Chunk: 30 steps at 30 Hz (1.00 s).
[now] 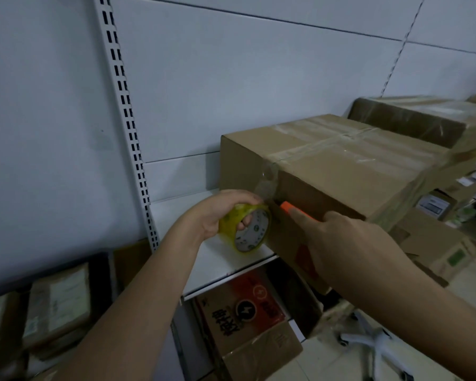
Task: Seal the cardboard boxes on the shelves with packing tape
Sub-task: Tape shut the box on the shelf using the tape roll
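Head view: hands taping a box (pixel 327 171) on a white shelf (pixel 204 259).
Left hand (pixel 217 213) is gripping the tape roll (pixel 248 229) beside the box; right hand (pixel 349 243) is holding an orange cutter (pixel 287 207) against it.

A yellow tape roll (pixel 245 229) is showing beside a brown box (pixel 327 171), an orange cutter (pixel 290 208) and a white shelf (pixel 217 259).

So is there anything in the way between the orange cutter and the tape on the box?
Nothing visible. The right hand holds the orange cutter with its tip right at the clear tape strip running down the cardboard box corner. The left hand holds the yellow tape roll just beside it, not between.
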Tool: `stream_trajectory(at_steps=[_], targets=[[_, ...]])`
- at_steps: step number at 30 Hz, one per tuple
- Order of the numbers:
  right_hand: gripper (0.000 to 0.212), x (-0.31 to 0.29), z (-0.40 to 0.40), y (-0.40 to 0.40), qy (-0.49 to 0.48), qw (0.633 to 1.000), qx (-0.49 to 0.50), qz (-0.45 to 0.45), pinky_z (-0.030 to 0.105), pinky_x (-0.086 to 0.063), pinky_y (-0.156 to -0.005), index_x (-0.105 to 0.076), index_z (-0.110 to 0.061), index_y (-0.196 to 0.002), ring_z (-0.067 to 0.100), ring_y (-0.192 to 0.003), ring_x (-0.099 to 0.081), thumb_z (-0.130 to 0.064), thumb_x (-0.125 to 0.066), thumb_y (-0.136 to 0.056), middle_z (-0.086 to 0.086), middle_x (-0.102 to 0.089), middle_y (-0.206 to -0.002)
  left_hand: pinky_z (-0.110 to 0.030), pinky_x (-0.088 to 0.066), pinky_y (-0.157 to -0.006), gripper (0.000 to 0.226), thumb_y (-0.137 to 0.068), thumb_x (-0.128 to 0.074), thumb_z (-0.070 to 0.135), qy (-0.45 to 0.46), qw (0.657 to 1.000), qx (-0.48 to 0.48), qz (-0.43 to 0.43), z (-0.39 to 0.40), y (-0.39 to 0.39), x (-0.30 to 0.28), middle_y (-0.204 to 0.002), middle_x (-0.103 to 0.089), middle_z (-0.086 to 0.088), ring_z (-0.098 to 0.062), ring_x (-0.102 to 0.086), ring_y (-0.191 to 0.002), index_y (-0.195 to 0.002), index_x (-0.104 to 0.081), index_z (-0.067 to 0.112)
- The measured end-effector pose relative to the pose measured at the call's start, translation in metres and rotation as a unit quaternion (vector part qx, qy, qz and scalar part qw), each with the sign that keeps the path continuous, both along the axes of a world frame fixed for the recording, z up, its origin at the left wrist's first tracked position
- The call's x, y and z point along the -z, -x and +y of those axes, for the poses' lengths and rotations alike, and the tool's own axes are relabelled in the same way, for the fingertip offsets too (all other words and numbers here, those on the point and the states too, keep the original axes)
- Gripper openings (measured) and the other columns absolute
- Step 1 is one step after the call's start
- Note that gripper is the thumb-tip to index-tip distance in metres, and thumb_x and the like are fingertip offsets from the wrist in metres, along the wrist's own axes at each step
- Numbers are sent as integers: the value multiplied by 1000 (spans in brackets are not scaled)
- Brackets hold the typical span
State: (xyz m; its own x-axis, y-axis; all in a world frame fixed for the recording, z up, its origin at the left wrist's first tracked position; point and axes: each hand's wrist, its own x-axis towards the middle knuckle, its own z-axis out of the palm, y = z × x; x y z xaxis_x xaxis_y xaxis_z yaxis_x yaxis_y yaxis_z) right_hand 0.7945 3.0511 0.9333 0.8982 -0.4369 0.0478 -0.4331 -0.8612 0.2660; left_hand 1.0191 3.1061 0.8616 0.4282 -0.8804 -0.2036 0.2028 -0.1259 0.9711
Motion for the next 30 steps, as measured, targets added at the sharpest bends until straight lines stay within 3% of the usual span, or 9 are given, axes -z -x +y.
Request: stream_trajectory(at_steps=[3, 5, 9, 13, 17, 20, 23, 26, 30], targets=[[73, -18, 13, 3, -12, 998, -35, -42, 28, -45, -54, 31, -43, -146, 16, -65, -52, -32, -29, -105, -2, -38, -87, -21, -43, -44, 13, -94, -62, 16, -1, 1000, -10, -25, 5, -3, -2, -58, -55, -7, -14, -50, -48, -102, -69, 8], [76, -22, 15, -15, 13, 995, -58, -82, 27, -34, -46, 26, -45, -148, 15, -59, -43, -30, -34, -104, -3, -32, -81, -22, -44, -46, 10, -94, -62, 18, -8, 999, 0, -39, 6, -1, -4, -63, -55, -8, -15, -50, -52, -95, -69, 11], [70, -6, -6, -44, 4, 1000, -14, 5, 27, -22, -43, 1, -31, -156, 15, -52, -31, -17, -39, -100, -1, -24, -72, -21, -44, -44, 9, -94, -62, 18, -18, 999, -17, -40, 0, 7, 0, -63, -60, -4, -12, -54, -49, -89, -67, 13], [78, 15, -15, -10, 36, 998, -5, 57, 27, -29, -44, 16, -31, -155, 17, -54, -39, -17, -40, -101, 1, -29, -75, -20, -41, -40, 9, -93, -65, 12, -31, 998, -53, -26, 6, 5, 15, -54, -55, -8, -14, -50, -43, -98, -65, 5], [77, 18, -8, 3, -6, 999, -44, -28, 26, -35, -46, 34, -41, -145, 17, -57, -47, -29, -31, -106, -1, -31, -83, -23, -45, -44, 13, -93, -67, 16, -1, 997, -56, -55, 22, 1, 10, -58, -57, -12, -21, -52, -48, -103, -67, 8], [63, 23, -10, -21, -63, 989, -61, -118, 31, -43, -50, 21, -44, -149, 19, -60, -50, -39, -25, -106, 0, -38, -92, -26, -47, -48, 13, -94, -65, 19, 29, 993, -90, -72, 31, -3, 0, -60, -60, -13, -24, -54, -51, -104, -66, 10], [67, 59, -19, -67, -94, 987, -47, -118, 31, -33, -47, 14, -43, -153, 18, -58, -41, -30, -32, -106, 7, -43, -106, -27, -49, -50, 17, -97, -62, 22, 49, 987, -144, -61, 43, -5, 2, -60, -62, -15, -25, -55, -48, -105, -66, 8], [73, 100, -28, -112, -111, 987, -52, -107, 32, -37, -62, 7, -36, -156, 27, -87, -53, -20, -39, -103, 13, -42, -128, -27, -51, -51, 15, -97, -59, 19, 52, 976, -202, -55, 54, -4, 9, -65, -64, -17, -23, -58, -47, -104, -67, 9], [59, 136, -33, -144, -129, 985, -83, -83, 36, -38, -78, -14, -35, -156, 33, -112, -47, -22, -37, -103, 13, -44, -124, -27, -52, -46, 15, -99, -51, 6, 69, 967, -239, -48, 68, -1, 13, -62, -62, -18, -24, -57, -43, -109, -62, 6]])
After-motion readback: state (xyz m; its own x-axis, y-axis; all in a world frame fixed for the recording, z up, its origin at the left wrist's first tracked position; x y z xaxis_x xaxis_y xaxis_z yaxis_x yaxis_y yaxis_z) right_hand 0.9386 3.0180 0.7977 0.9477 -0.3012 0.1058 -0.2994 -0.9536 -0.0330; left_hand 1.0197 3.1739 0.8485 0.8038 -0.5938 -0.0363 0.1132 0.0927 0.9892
